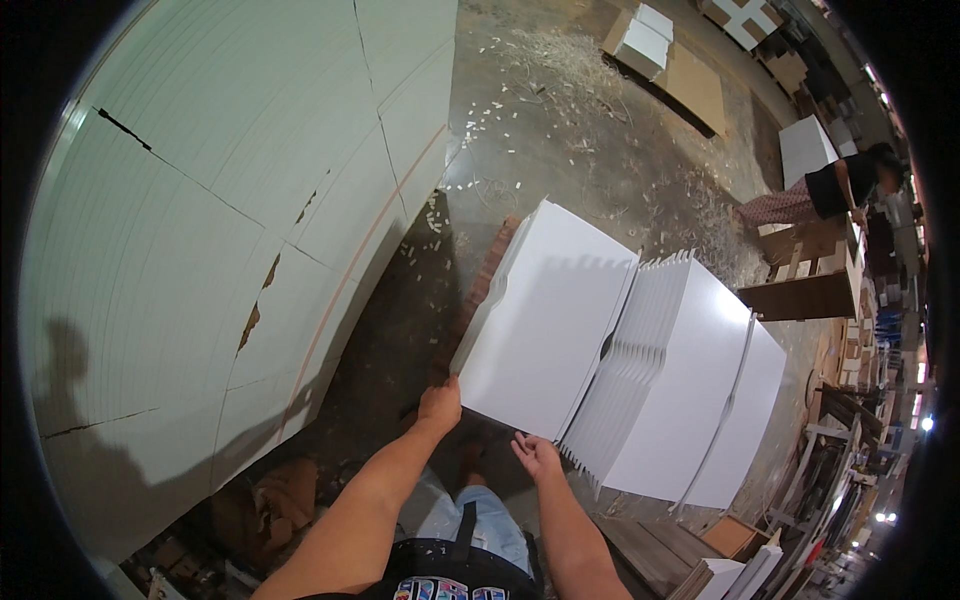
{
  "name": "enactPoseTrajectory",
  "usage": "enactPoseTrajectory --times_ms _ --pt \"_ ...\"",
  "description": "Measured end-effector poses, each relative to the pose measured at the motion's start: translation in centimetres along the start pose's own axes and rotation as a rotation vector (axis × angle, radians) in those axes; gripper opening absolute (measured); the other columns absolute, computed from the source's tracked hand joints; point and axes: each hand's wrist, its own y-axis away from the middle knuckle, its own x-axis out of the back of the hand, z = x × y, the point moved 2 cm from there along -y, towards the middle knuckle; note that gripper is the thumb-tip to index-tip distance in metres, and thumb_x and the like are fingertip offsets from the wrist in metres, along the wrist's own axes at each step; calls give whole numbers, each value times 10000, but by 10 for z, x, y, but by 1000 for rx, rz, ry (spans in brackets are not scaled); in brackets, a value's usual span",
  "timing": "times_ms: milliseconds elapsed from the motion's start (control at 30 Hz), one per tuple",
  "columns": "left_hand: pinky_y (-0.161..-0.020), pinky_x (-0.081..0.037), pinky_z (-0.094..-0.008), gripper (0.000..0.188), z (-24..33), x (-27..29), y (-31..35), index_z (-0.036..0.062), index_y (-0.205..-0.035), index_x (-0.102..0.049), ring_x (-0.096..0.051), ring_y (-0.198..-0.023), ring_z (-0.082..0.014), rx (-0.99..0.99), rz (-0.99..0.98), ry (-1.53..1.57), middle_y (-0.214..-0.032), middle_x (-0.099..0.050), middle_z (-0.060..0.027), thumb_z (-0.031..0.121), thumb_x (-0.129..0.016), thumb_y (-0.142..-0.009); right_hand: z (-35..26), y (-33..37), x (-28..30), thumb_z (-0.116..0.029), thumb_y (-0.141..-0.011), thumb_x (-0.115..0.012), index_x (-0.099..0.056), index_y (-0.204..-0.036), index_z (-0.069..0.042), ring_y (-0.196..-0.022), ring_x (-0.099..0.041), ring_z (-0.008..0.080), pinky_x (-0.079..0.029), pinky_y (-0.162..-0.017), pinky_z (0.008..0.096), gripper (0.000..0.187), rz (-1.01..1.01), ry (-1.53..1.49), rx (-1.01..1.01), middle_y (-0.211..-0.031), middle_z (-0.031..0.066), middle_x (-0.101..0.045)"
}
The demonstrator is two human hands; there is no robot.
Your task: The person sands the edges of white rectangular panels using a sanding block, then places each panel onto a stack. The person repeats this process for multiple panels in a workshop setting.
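In front of me stands a stack of white panels (545, 325) with wavy notched edges. My left hand (440, 405) is closed on the near left corner of the top panel. Beside the panel's near edge, toward its right corner, my right hand (538, 455) has its fingers apart and holds nothing. Whether its fingertips touch the edge I cannot tell. Directly to the right, more white panels (660, 385) lie fanned in a row, their notched edges overlapping. A reddish-brown strip (482, 285) shows under the stack's left side.
A tall pale green stack of boards (230, 220), cracked and chipped, rises on the left. White scraps litter the concrete floor (570, 140). A person (830, 188) bends by a brown cabinet (805, 295) at the right. Brown boards (650, 545) lie near right; cardboard (690, 90) lies far back.
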Motion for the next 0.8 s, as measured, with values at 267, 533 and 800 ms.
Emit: enactPoseTrajectory --times_ms 267,533,800 --pt "-909 -659 -582 505 -5 -1 -11 38 -1465 -663 -833 -979 -457 41 -61 25 -1022 -841 -261 161 -753 -983 -5 16 -14 110 -1056 -545 -557 -1385 75 -1481 -640 432 -602 -1204 651 331 -14 86 30 -1440 201 -626" --pt "-949 -635 -575 270 -13 6 -16 51 -1214 -775 -823 -1072 -430 31 -89 21 -1081 -848 -237 165 -750 -971 5 29 -19 -151 -1138 -625 -624 -1506 10 -1200 -792 345 -682 -920 447 402 31 659 158 -1313 164 -788" --pt "-1042 -629 -566 542 -20 41 14 46 -1213 -868 -800 -1238 -416 -2 -417 -106 -1298 -841 -210 505 -793 -935 61 82 -5 -280 -1100 -648 -764 -1466 -28 -1075 -815 356 -639 -980 442 459 -119 1209 790 -1201 244 -842"
